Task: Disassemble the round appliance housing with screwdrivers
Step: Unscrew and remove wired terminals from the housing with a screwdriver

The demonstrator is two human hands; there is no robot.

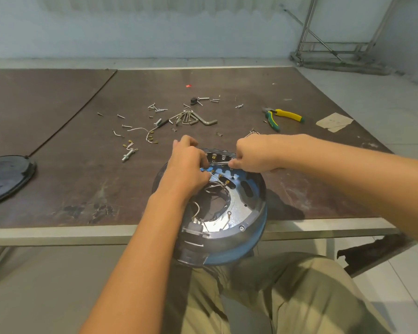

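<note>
Housing: round appliance housing (239,208) tilted at the table (82,189) near edge, over the person's lap.
Left hand (188,162): fingers curled, pinching wires (217,186) inside.
Right hand (253,153): fist gripping a slim metal tool (220,162).
Beyond: screws (157,107), pliers (282,116).

We've got the round housing (241,208) propped between our lap and the table (82,184) edge, open side up. Our left hand (188,165) pinches a wire (212,176) near the far rim, and our right hand (253,155) grips a thin metal tool (219,162). Screws (155,108), hex keys (191,118) and pliers (284,118) lie scattered beyond.
</note>
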